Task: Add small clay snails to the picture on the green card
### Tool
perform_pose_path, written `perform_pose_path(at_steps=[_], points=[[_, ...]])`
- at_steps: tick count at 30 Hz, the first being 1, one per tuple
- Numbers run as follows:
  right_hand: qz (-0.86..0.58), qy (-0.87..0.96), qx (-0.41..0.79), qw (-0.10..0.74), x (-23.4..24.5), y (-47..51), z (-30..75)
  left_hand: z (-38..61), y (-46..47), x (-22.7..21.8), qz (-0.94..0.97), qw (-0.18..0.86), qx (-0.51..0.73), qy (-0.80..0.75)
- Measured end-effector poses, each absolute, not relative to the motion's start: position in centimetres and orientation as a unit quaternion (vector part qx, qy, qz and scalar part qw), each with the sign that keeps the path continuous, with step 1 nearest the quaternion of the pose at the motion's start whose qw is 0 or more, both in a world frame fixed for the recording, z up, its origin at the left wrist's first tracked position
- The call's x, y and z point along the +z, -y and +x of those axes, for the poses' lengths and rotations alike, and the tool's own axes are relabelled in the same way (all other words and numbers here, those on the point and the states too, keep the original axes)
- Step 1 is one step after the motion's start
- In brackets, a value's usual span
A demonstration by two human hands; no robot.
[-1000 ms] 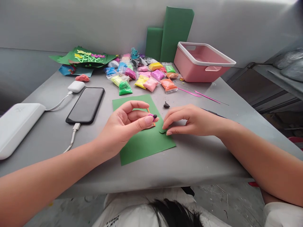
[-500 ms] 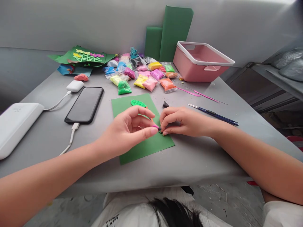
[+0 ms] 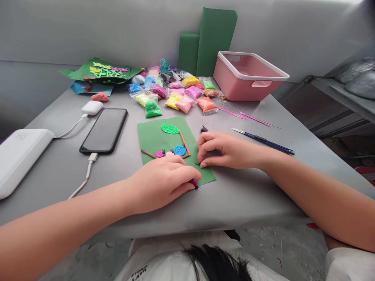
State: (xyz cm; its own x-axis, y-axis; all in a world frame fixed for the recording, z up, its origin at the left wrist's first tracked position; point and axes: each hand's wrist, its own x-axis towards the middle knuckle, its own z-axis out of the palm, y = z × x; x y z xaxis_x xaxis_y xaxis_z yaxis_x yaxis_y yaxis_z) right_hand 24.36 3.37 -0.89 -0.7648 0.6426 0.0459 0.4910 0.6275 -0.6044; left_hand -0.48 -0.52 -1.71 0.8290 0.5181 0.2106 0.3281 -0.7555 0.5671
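My left hand rests low over the green card, its fingers closed on a small magenta clay piece with a dark end. At the card's right edge, my right hand pinches a thin black clay strand. The card bears a bright green clay leaf, an orange strip, a brown strip, a blue spiral and a magenta spiral. A pale pink clay piece is partly covered by my left hand. A black clay lump lies behind my right hand.
Several bags of coloured clay are heaped at the back. A pink basket stands at back right, near pink tools and a blue-handled tool. At left lie a phone and a white power bank with a cable.
My left hand has moved down toward me, away from my right hand, with the magenta piece in its fingers. The spirals on the card now show. My right hand has stayed nearly still.
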Motion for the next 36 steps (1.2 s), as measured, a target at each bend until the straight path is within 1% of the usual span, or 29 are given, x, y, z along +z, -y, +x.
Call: perform_pose_path(at_steps=[6, 9, 11, 15, 16, 18, 22, 24, 32, 36], points=[[-0.316, 0.891, 0.302, 0.126, -0.8, -3.2, 24.3, -0.5, 0.6, -1.5, 0.918, 0.263, 0.190, -0.228], [-0.323, 0.880, 0.315, 0.148, -0.6, -3.1, 24.4, -0.4, 0.6, -1.2, 0.888, 0.277, 0.226, -0.288], [-0.328, 0.865, 0.327, 0.192, -0.4, -2.8, 24.2, -0.3, 0.7, -1.0, 0.836, 0.336, 0.257, -0.350], [-0.340, 0.822, 0.344, 0.301, 0.0, -1.6, 23.1, 0.1, 0.6, -0.4, 0.657, 0.552, 0.310, -0.410], [-0.340, 0.818, 0.336, 0.321, 0.0, -1.2, 22.8, 0.2, 0.6, -0.3, 0.617, 0.590, 0.315, -0.416], [-0.326, 0.824, 0.298, 0.354, 0.0, -0.6, 22.3, 0.3, 0.5, -0.1, 0.560, 0.633, 0.321, -0.427], [-0.289, 0.849, 0.195, 0.397, -0.1, 0.2, 21.8, 0.3, 0.5, 0.1, 0.512, 0.664, 0.336, -0.428], [-0.286, 0.854, 0.171, 0.400, -0.2, 0.3, 21.7, 0.3, 0.5, 0.1, 0.504, 0.673, 0.335, -0.426], [-0.267, 0.851, 0.194, 0.408, -0.5, 0.3, 21.5, 0.1, 0.2, -0.5, 0.469, 0.705, 0.349, -0.400], [-0.271, 0.855, 0.163, 0.411, -0.4, 0.4, 21.7, 0.1, 0.2, -0.4, 0.459, 0.717, 0.348, -0.392]])
